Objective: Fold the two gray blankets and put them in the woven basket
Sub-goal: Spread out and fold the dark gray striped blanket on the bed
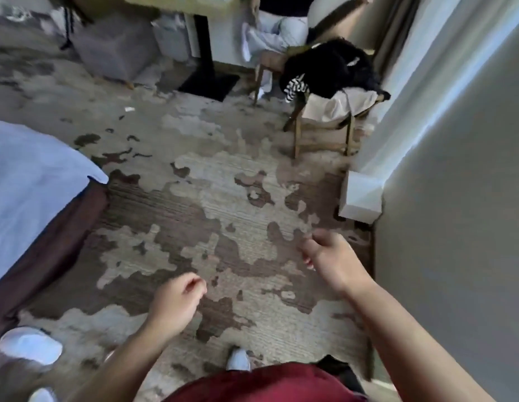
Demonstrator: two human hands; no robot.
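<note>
The person's left hand (177, 300) and right hand (327, 256) hang over the carpet (223, 198), both loosely curled and holding nothing, the right one nearer the pale wall (455, 227). No lettering or label is legible (the frame is soft with blur). The carpet is short-piled and faintly ribbed, with ragged beige patches on brown. At the left, a bed (26, 184) has a smooth pale blue sheet over a dark brown skirt. Farther off stands a wooden chair (322, 132) heaped with a fuzzy black garment (330, 68), a black-and-white striped cloth (296, 88) and a satiny cream cloth (333, 108). A gray fabric-covered block (113, 50) on short pale legs sits at the top left. The gray blankets and woven basket cannot be picked out. A red shirt (267, 384) and white shoe (238, 359) show below.
</note>
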